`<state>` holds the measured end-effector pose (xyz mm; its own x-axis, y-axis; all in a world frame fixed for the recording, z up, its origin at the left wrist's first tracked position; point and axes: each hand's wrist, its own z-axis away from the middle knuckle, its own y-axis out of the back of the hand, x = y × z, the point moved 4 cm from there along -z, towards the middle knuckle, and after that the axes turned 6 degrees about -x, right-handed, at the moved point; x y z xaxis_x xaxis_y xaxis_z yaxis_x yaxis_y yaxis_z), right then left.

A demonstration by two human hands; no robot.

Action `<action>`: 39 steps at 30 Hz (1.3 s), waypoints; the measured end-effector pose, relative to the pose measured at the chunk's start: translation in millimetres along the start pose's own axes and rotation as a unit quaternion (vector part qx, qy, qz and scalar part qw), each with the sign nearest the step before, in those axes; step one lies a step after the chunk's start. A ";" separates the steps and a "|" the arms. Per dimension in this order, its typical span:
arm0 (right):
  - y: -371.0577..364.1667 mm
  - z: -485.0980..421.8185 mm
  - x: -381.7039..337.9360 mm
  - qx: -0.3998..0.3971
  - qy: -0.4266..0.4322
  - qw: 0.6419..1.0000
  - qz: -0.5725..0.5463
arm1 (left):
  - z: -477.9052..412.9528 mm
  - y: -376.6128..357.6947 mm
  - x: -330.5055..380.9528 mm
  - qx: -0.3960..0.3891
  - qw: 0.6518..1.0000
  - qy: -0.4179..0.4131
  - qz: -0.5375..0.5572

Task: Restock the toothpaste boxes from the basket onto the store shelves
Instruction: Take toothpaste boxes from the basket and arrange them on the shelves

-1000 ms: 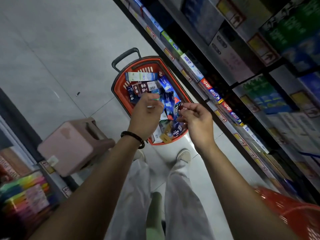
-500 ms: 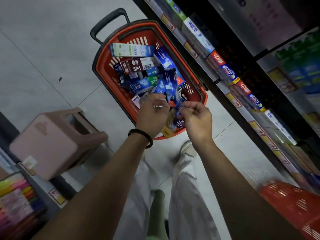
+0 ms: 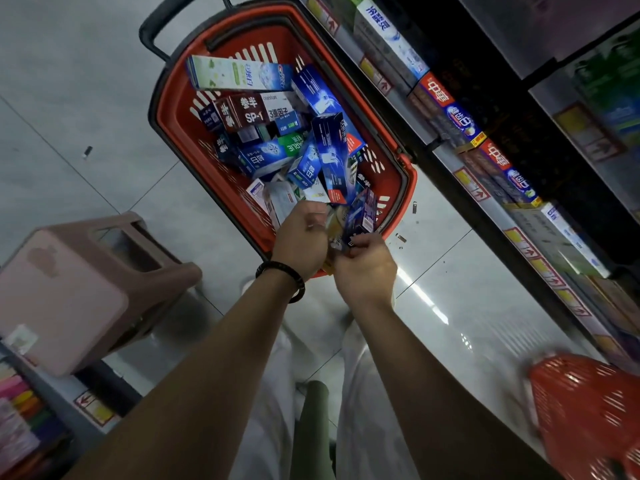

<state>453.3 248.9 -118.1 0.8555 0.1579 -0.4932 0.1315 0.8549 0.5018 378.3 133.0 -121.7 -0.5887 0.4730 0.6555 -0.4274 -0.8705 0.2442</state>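
Note:
A red basket (image 3: 173, 109) with a black handle stands on the floor, filled with several toothpaste boxes (image 3: 270, 140), mostly blue, some dark red and green. Both hands are at its near end. My right hand (image 3: 367, 268) grips the lower end of a dark blue box (image 3: 362, 213) that stands tilted up out of the pile. My left hand (image 3: 301, 240), with a black bracelet on the wrist, has its fingers curled among the boxes beside it; what they hold is hidden. Store shelves (image 3: 485, 188) with toothpaste boxes run along the right.
A pink plastic stool (image 3: 69, 292) stands on the floor at the left. A second red basket (image 3: 588, 410) sits at the lower right. Colourful goods (image 3: 17, 410) fill a low shelf at the bottom left. My legs in light trousers are below the hands.
The view has closed in on the basket. My hands have gone down into its near end, and the right hand has taken hold of a dark blue box.

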 end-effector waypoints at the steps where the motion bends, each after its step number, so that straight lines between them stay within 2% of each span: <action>1: -5.0 1.5 1.4 -0.004 -0.003 1.000 0.015 | -0.2 -1.8 -3.9 -0.003 1.000 0.006 -0.003; 5: -20.1 6.8 3.2 0.003 -0.031 0.999 0.044 | -0.2 -2.9 -13.4 -0.004 1.000 0.018 -0.003; 10: -28.3 5.5 -2.7 0.008 -0.051 0.998 0.025 | -1.9 3.7 -12.8 0.007 0.998 0.049 0.044; 19: -22.1 4.9 -12.3 0.038 -0.061 0.997 0.004 | -7.3 7.0 -12.2 -0.013 0.998 0.052 0.042; 28: -2.8 47.5 -35.0 0.028 -0.046 0.998 -0.017 | 9.7 29.3 19.0 0.005 1.000 0.028 0.005; 33: 20.9 83.2 -51.4 0.024 -0.019 0.999 -0.012 | 18.8 43.5 45.1 -0.004 1.000 0.022 -0.016; 36: 37.9 104.4 -63.6 0.025 -0.015 0.999 -0.018 | 32.9 58.3 70.8 -0.006 0.999 -0.012 -0.040; 39: 61.1 125.1 -82.6 0.022 -0.004 0.999 -0.030 | 50.0 77.3 92.7 -0.001 1.000 -0.011 -0.023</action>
<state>453.4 226.3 42.2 0.8492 0.1032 -0.5179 0.2045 0.8400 0.5027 325.0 102.8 -6.2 -0.5541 0.5090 0.6587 -0.4552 -0.8478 0.2722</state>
